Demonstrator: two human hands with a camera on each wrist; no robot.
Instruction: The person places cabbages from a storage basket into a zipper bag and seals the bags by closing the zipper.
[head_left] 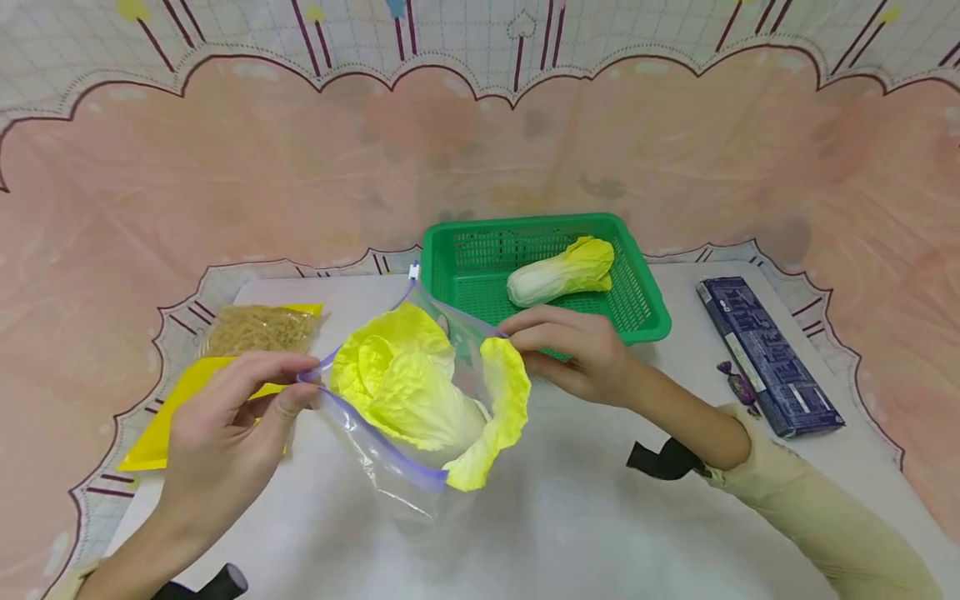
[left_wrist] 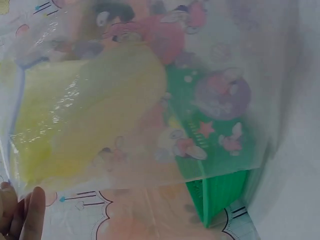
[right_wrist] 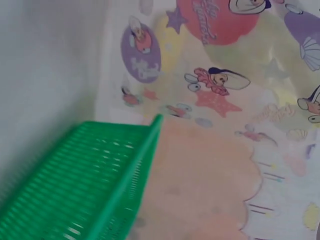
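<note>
My left hand [head_left: 225, 425] pinches the purple-edged rim of a clear zip bag [head_left: 375, 458] between thumb and fingers. At the opposite side of the mouth, my right hand [head_left: 577, 350] grips the rim with its fingertips. Inside the open mouth sits a napa cabbage [head_left: 408, 383] with yellow-green leaves and a pale stalk. One leaf [head_left: 498, 408] leans out over the rim on the right. The white slider [head_left: 414, 272] is at the rim's far corner. In the left wrist view, the translucent bag [left_wrist: 215, 160] spreads over most of the picture, the cabbage blurred yellow within; the right wrist view shows no hand.
Behind the bag stands a green basket [head_left: 656, 321] holding another napa cabbage [head_left: 562, 271]. On the left lie a pack of dry noodles [head_left: 258, 329] and a yellow packet [head_left: 161, 417]. A dark blue box [head_left: 768, 354] and a purple wrapped candy [head_left: 738, 385] lie at right.
</note>
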